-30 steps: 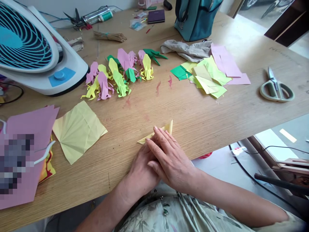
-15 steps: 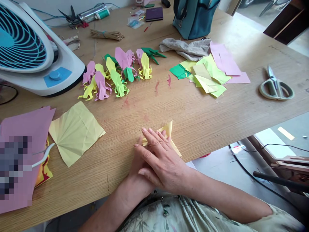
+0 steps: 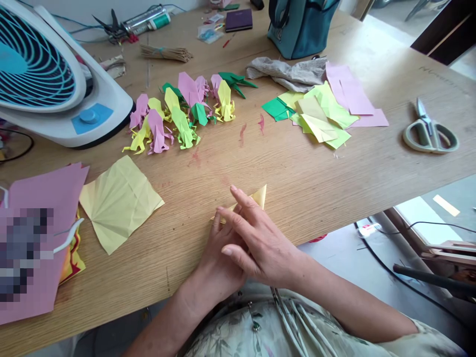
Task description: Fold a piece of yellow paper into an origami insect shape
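- Far L: fan (image 3: pixel 40 82), on worktop (image 3: pixel 305 183); running or not, can't tell. A draught would prob. shift loose paper.
- Creased sheet (image 3: pixel 121 206): yellow, spread out R of & nearer than fan, creases radiating from its L corner. Looks thin, so folded paper prob. handles alike: v. light, floppy as single layer, stiffer where layers stack, keeps a crease well.
- L hand (image 3: pixel 219 265): back up, partly under R hand, fingertips at folded paper's L end. Can't tell if it grips or just pins.
- Folded paper (image 3: pixel 260 197): yellow, on worktop, partly under the fingers; R point sticks out past R hand's fingers, middle hidden by both hands.
- Where to hold it: prob. best by folded edges, layers pinched tog. or pressed flat w/ fingertips. Not esp. slippery, I'd guess; thin points would bend or tear if yanked, & layers may slide out of line if held by one ply.
- R hand (image 3: pixel 260 243): crosses over L hand, so hands are tog.; fingers extended, thumb apart, no pinch visible.
- Far R: paper pile (image 3: pixel 316 121) & scissors (image 3: pixel 427 134), well apart from hands.
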`<state>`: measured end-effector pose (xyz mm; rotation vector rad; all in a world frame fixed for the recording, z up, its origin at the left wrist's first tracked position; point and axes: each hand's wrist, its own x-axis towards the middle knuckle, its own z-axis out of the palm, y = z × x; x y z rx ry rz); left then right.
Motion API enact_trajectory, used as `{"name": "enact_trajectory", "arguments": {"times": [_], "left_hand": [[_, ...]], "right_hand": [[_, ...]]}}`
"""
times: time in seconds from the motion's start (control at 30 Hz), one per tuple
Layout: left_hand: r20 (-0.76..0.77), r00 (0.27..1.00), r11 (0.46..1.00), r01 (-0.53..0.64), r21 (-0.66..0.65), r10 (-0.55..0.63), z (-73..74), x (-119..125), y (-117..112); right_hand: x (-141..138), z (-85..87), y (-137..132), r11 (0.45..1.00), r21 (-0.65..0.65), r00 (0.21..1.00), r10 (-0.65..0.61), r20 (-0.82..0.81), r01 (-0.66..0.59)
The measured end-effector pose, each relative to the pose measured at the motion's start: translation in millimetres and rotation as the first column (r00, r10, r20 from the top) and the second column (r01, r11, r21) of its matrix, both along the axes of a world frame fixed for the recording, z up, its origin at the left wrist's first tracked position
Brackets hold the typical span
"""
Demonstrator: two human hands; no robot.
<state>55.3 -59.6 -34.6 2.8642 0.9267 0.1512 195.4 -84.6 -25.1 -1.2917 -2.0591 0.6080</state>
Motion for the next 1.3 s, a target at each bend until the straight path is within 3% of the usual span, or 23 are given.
{"name": "enact_trajectory", "arguments": {"times": [0.17, 0.33, 0.5, 0.73, 1.3], "left_hand": [[0.021, 1.000, 0.998, 0.006, -0.059, -0.005, 6.4, -12, -1], [0.118, 0.993, 0.997, -0.040, 0.073, 0.031, 4.9, -26, -6], [-0.003, 0.997, 0.995, -0.081, 0.053, 0.081, 0.1, -32, -9], [-0.067, 0.988, 0.983, -0.131, 0.127, 0.140, -8.6, -37, -14], [-0.052, 0.992, 0.990, -0.110, 0.093, 0.115, -6.3, -38, -11]], "right_hand": [[5, -2.4, 4, 0.999, -0.013, 0.998, -0.052, -0.035, 0.052], [3, -6.1, 4, 0.998, -0.025, 0.998, -0.064, 0.011, 0.065], [-1, -7.3, 2, 0.995, -0.021, 0.993, -0.091, 0.069, 0.093], [-18, -5.9, 5, 0.997, 0.026, 0.980, 0.065, 0.185, -0.071], [-10, -15.1, 12, 0.997, 0.059, 0.967, 0.031, 0.251, -0.048]]}}
